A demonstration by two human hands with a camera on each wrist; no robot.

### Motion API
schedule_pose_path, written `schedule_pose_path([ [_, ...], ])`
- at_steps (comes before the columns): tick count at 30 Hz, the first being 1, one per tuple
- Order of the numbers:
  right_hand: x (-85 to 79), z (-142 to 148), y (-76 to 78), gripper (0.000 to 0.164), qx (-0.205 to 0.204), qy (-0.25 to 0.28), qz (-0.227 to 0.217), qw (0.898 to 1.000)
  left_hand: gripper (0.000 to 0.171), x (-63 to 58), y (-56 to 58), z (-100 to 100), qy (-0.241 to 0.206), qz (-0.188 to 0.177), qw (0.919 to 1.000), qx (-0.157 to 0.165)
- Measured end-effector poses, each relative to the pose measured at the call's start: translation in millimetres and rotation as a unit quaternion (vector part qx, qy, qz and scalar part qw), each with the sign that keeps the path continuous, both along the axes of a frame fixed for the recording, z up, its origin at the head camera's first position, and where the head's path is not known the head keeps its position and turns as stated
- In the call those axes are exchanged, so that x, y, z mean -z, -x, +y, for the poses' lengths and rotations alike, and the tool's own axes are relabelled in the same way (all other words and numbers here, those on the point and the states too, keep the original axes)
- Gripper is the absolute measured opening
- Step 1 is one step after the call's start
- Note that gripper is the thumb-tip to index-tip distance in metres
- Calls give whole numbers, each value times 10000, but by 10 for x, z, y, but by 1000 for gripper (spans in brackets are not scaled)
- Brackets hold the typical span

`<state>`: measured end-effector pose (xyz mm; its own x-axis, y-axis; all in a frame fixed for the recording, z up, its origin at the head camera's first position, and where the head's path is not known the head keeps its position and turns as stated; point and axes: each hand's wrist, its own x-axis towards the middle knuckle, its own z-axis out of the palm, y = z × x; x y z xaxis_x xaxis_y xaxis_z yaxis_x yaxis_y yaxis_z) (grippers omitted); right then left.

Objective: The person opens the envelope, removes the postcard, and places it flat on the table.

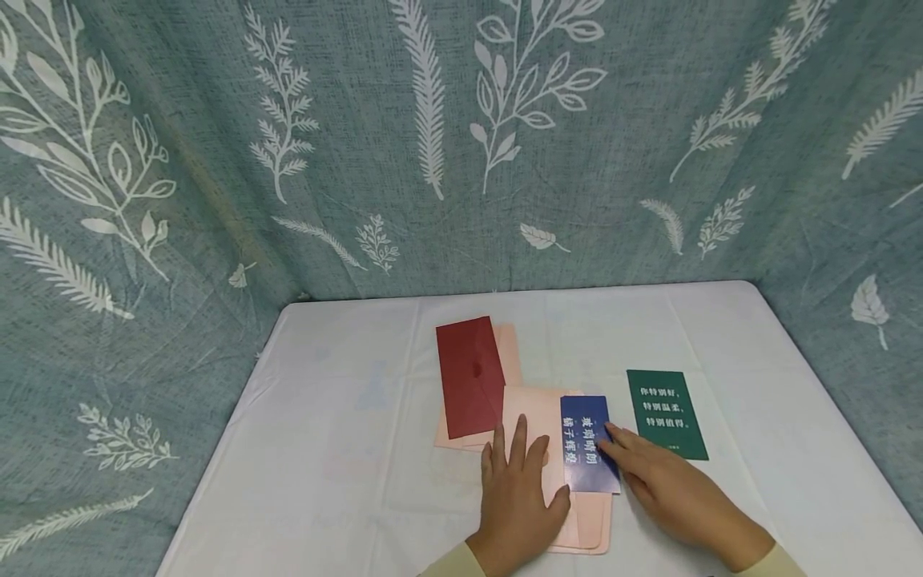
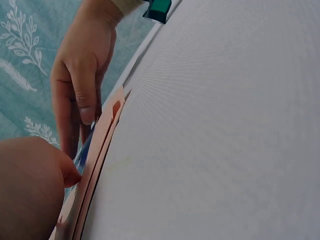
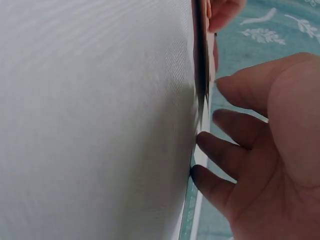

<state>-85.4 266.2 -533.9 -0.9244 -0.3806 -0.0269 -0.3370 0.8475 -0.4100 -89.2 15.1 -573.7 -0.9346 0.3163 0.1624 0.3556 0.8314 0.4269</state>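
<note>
A blue card (image 1: 591,469) with white characters lies over the right part of a pink envelope (image 1: 537,409). My left hand (image 1: 515,501) rests on this envelope with its fingers spread, the thumb close to the card's lower left edge. At the card's right edge is my right hand (image 1: 667,481), its fingertips touching that side. In the right wrist view the fingers of the right hand (image 3: 250,140) are loosely bent and apart. The left wrist view shows the stacked pink envelopes (image 2: 102,145) edge-on, with a sliver of the blue card (image 2: 85,147) above them.
A dark red envelope (image 1: 469,381) lies on more pink paper (image 1: 510,353) beyond my left hand. Right of the blue card is a green card (image 1: 671,417) with white text, its lower edge partly behind my right hand. A white cloth covers the table (image 1: 324,449); a leaf-patterned curtain (image 1: 461,232) hangs behind.
</note>
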Motion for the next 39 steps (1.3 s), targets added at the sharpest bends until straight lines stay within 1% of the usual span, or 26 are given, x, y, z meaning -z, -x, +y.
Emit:
schedule_pose_path([
  [5, -27, 19, -7, 49, 316, 521, 240, 9979, 71, -6, -10, -7, 502, -79, 9987, 79],
  [8, -52, 30, 7, 48, 587, 966, 306, 9931, 71, -18, -17, -9, 700, -185, 9973, 123],
  [11, -80, 46, 35, 45, 903, 1510, 191, 9842, 72, -27, -23, -12, 868, -254, 9958, 138],
  [14, -110, 74, 74, 43, 1171, 2091, -61, 9708, 73, -28, -25, -14, 1004, -294, 9944, 154],
  [15, -121, 84, 87, 43, 1246, 2339, -225, 9640, 73, -28, -26, -15, 1049, -305, 9939, 159],
  [16, -133, 95, 101, 44, 1305, 2628, -437, 9550, 73, -28, -27, -16, 1083, -313, 9935, 168],
  [18, -152, 115, 129, 47, 1454, 3124, -919, 9342, 73, -27, -30, -20, 1134, -316, 9929, 186],
  [20, -167, 130, 162, 52, 1673, 3592, -1488, 9060, 73, -27, -31, -24, 1170, -310, 9924, 205],
  [21, -173, 135, 178, 55, 1792, 3815, -1773, 8893, 73, -26, -32, -27, 1180, -306, 9923, 216],
  [22, -174, 141, 195, 57, 1914, 3955, -2003, 8757, 73, -24, -31, -28, 1179, -304, 9923, 229],
  [25, -158, 157, 247, 60, 2210, 4245, -2463, 8428, 73, -24, -31, -32, 1168, -309, 9923, 264],
  [26, -149, 160, 260, 60, 2274, 4317, -2556, 8346, 73, -24, -30, -32, 1164, -315, 9923, 272],
  [27, -137, 164, 272, 60, 2316, 4380, -2622, 8281, 73, -24, -28, -32, 1162, -323, 9923, 273],
  [30, -106, 166, 301, 61, 2400, 4536, -2746, 8132, 73, -23, -26, -32, 1159, -351, 9923, 275],
  [34, -82, 162, 336, 64, 2383, 4694, -2823, 8020, 73, -29, -26, -31, 1169, -345, 9922, 265],
  [37, -75, 144, 359, 64, 2340, 4780, -2853, 7971, 73, -39, -31, -30, 1152, -303, 9925, 263],
  [39, -69, 124, 370, 65, 2298, 4806, -2856, 7967, 73, -44, -35, -31, 1132, -281, 9928, 268],
])
